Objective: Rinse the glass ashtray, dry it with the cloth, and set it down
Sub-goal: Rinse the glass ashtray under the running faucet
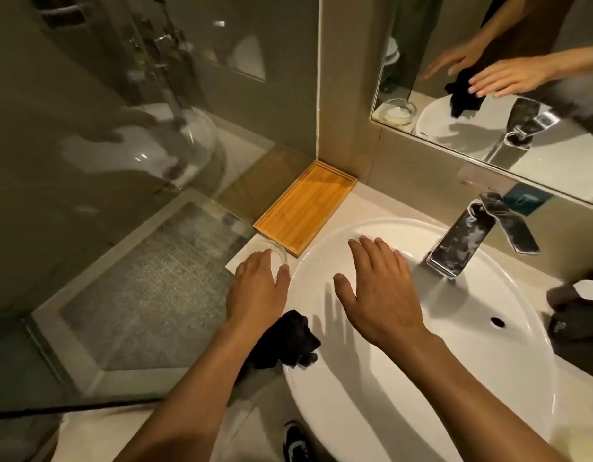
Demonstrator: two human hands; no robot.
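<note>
A glass shower screen (128,181) fills the nine o'clock side, grey mosaic floor (155,288) beyond it. On the pale counter (341,208) a bamboo tray (305,208) lies in the corner at twelve o'clock. Just at its near end sits the glass ashtray (278,253), the left hand (260,288) spread over it, fingers loose around the rim. The black cloth (288,341) lies crumpled on the rim of the white basin (455,378). The right hand (378,291) hovers open, flat, above the bowl. At two o'clock stands the chrome tap (468,238), the mirror (508,95) behind.
</note>
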